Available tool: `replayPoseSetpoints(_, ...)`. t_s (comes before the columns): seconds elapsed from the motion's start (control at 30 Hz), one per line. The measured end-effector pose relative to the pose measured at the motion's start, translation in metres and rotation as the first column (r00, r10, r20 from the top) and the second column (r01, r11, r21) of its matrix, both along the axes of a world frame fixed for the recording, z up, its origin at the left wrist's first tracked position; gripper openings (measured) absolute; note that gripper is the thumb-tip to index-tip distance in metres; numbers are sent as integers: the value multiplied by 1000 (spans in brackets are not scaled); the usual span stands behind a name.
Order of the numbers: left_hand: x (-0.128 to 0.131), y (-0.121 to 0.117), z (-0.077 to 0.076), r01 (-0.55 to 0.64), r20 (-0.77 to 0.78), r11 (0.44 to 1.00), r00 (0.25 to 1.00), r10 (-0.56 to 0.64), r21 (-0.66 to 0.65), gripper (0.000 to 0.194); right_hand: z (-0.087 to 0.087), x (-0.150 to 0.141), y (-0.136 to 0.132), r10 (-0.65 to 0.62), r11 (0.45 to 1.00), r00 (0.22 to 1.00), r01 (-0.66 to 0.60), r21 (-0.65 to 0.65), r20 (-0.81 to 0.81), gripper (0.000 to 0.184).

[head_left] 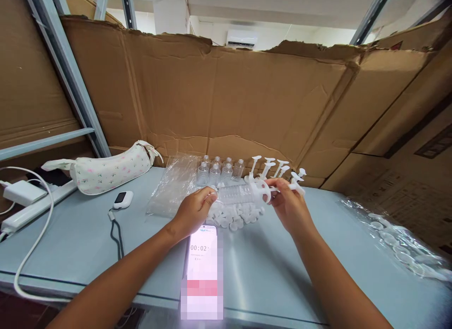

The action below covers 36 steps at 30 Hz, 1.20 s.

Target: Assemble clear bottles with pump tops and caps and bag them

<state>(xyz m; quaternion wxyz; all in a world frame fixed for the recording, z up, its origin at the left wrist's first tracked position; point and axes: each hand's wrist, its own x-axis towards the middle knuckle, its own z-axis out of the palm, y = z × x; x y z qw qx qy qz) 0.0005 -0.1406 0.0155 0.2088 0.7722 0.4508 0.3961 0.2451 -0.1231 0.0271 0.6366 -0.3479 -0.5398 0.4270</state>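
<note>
Both hands hold one clear plastic syringe point(240, 193) level above the table. My left hand point(195, 209) pinches the tip end of its barrel. My right hand point(287, 201) is closed round the flange and white plunger point(294, 185) at the other end. Under the syringe lies a heap of small white caps point(235, 216). Behind it stand several small clear bottles point(217, 171) and several white plungers point(271, 168) upright. A phone point(202, 258) showing a timer lies on the table below my left wrist.
A clear plastic bag point(173, 185) lies left of the bottles. A floral pouch point(109, 171), a small white device with a cord point(123, 199) and a white charger with cable point(23, 193) are at the left. Bagged clear parts point(402, 249) lie at the right. Cardboard walls point(229, 98) ring the grey table point(268, 272).
</note>
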Motion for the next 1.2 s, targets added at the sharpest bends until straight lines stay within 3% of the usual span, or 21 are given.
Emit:
replayPoseSetpoints(0.1,-2,2,-1,-34,-5,999,999,34,-5,33,6,20,9,-179,983,972,183,11,-153,34)
replayPoseSetpoints(0.2,-5,5,-1,-70,13,998,997,70,4,31,11,45,16,-394,911,901,409,49,-182,38)
replayPoseSetpoints(0.3,-6,7,-1,-93,15,996,996,93,15,31,7,66,23,-586,810,797,581,79,144,39)
replayPoseSetpoints(0.4,-5,5,-1,-106,-20,994,994,107,15,29,-5,79,31,-615,734,564,665,139,552,39)
replayPoseSetpoints(0.47,-3,4,-1,-116,-52,993,992,116,5,27,-13,83,38,-580,721,430,667,190,692,38)
replayPoseSetpoints(0.57,-1,3,-1,-139,-80,990,987,138,-5,25,-23,86,46,-538,723,334,655,220,774,35)
replayPoseSetpoints(0.9,-1,3,-3,-144,-95,990,985,144,12,25,-37,95,57,-417,801,409,588,115,812,27)
replayPoseSetpoints(1.2,-1,2,-5,-145,-110,989,983,146,15,29,-56,93,70,-410,811,496,582,57,765,31)
